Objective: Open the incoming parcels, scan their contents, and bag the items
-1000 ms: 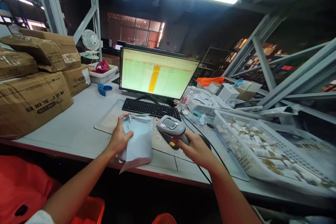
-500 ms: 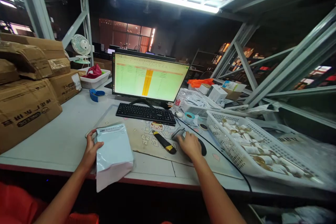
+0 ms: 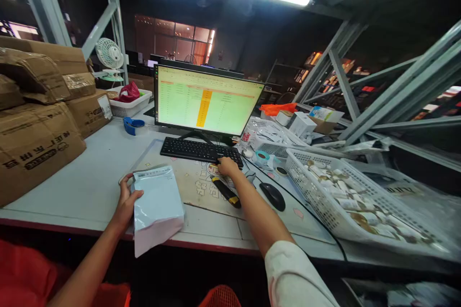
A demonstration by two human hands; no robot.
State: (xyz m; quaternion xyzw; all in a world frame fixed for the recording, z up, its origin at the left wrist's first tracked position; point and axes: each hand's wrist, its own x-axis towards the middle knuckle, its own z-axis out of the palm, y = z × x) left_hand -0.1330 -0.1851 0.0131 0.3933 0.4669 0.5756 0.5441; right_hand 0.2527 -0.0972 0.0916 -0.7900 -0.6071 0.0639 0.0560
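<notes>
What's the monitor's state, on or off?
On: the monitor glows yellow-green, with an orange column down the middle.

L hand (image 3: 127,199) grips pkg (image 3: 157,201) (R hand (image 3: 228,167) at kbd (image 3: 190,148)).

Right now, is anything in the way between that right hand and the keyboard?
Nothing visible: the right hand has its fingers at the front edge of the keyboard, toward its right end. The black-and-yellow utility knife lies on the person's side, and the left hand holds the mailer bag off to the left.
</notes>
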